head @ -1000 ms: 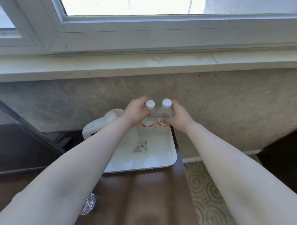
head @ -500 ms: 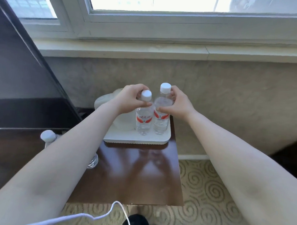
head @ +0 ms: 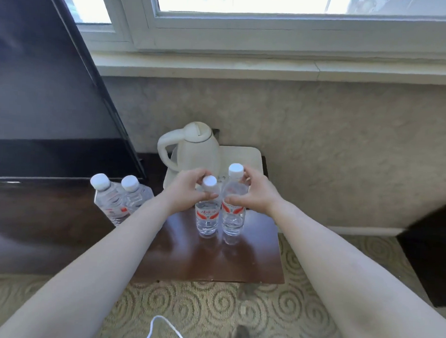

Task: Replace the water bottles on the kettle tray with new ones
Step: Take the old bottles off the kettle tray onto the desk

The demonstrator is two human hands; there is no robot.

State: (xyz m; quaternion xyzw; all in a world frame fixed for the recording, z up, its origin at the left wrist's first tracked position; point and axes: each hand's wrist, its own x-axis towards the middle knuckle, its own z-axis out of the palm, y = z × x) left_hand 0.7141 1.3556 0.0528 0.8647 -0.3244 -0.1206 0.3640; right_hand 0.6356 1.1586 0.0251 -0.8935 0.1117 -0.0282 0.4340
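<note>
Now two clear bottles (head: 220, 214), white caps, red labels, left hand (head: 187, 190) and right hand (head: 254, 193) fingers clamped round necks.

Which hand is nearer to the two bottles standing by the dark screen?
Left. The left hand, gripping a bottle by its neck, is just right of the pair by the screen; the right hand, on the other bottle, is farther right.
</note>
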